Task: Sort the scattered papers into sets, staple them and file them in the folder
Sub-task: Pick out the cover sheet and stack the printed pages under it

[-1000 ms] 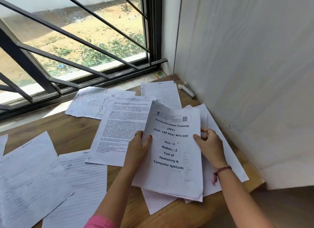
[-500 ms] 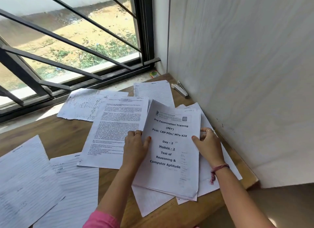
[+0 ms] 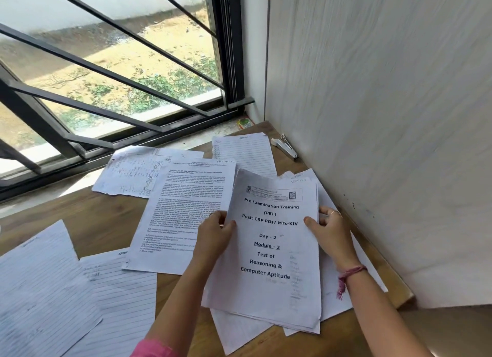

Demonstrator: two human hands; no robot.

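Observation:
A stack of printed sheets, its top page titled "Pre Examination Training", sits between my hands above the wooden table. My left hand grips the stack's left edge, thumb on top. My right hand grips the right edge the same way. More loose sheets lie under the stack. A printed text page lies just left of it. Lined sheets lie behind it, and a handwritten page rests near the window. A white stapler lies by the wall at the back right. No folder is in view.
Other lined sheets cover the table's left front. A white wall panel borders the table on the right. A barred window runs along the back, with a small colourful object on its sill.
Both hands keep the same hold on the stack. The view has shifted slightly, so the papers sit a little lower and more to the left in frame.

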